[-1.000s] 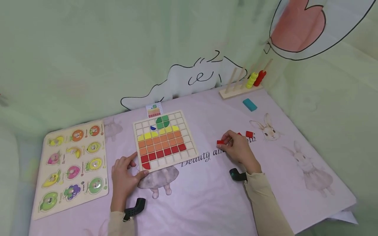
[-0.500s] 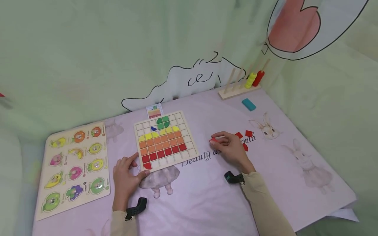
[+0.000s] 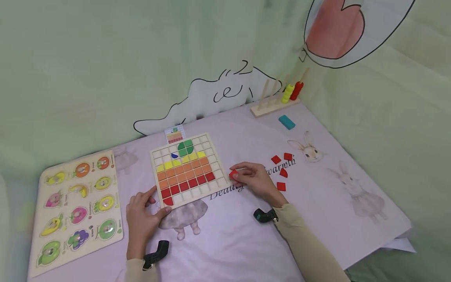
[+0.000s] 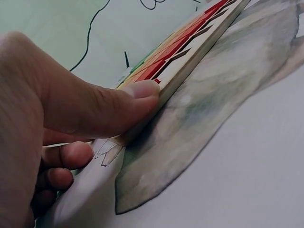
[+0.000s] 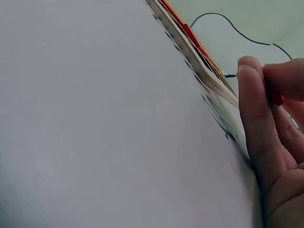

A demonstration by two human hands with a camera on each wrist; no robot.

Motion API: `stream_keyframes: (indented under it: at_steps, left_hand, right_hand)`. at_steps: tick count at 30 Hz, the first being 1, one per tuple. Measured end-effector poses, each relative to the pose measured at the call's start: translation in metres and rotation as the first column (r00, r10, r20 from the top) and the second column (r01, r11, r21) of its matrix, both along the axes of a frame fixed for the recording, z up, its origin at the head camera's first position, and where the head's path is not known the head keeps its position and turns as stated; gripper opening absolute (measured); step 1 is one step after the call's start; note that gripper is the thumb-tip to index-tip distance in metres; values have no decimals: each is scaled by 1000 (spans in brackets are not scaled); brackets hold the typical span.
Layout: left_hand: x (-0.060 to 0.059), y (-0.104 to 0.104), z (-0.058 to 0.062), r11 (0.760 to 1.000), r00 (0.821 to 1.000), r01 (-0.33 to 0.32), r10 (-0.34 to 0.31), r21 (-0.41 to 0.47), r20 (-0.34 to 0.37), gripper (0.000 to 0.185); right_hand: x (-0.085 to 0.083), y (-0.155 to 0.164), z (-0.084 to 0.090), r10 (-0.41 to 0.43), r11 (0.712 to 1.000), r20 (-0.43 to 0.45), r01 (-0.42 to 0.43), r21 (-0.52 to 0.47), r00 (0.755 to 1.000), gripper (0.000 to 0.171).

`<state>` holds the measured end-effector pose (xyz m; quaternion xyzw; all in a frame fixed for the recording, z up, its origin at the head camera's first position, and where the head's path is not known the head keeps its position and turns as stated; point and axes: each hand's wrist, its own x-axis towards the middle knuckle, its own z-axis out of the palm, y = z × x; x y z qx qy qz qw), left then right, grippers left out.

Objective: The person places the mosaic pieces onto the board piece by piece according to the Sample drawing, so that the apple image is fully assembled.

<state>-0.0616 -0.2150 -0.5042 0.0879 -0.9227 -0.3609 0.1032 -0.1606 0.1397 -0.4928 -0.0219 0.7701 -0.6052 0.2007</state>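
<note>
Beside the square wooden grid board's (image 3: pixel 189 169) right edge, the right hand (image 3: pixel 254 181) pinches a small red square tile (image 3: pixel 233 174), while the left hand (image 3: pixel 142 218) grips its near-left corner.

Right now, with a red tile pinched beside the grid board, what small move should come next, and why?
Probably carry the red tile left over the grid board and drop it into an empty cell of the partly filled bottom red rows. The right hand pinches it just off the board's right edge, and the left hand steadies the near-left corner.

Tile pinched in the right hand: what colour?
Red tile, pinched by the right hand; clearest in the head view.
</note>
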Motion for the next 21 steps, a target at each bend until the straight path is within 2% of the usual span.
stream_keyframes:
  at_steps: [10, 15, 21]
  left_hand:
    - [4, 1, 2, 1000, 1000, -10, 10, 7, 6, 75]
    - [5, 0, 3, 1000, 1000, -12, 12, 4, -3, 75]
    - [3, 2, 5, 1000, 1000, 0, 0, 15, -23, 74]
  right_hand:
    - [1, 8, -5, 70, 996, -24, -71, -53, 997, 39]
    - [4, 6, -3, 58, 998, -49, -58, 8, 997, 36]
    - [5, 6, 0, 25, 999, -31, -24, 47, 999, 35]
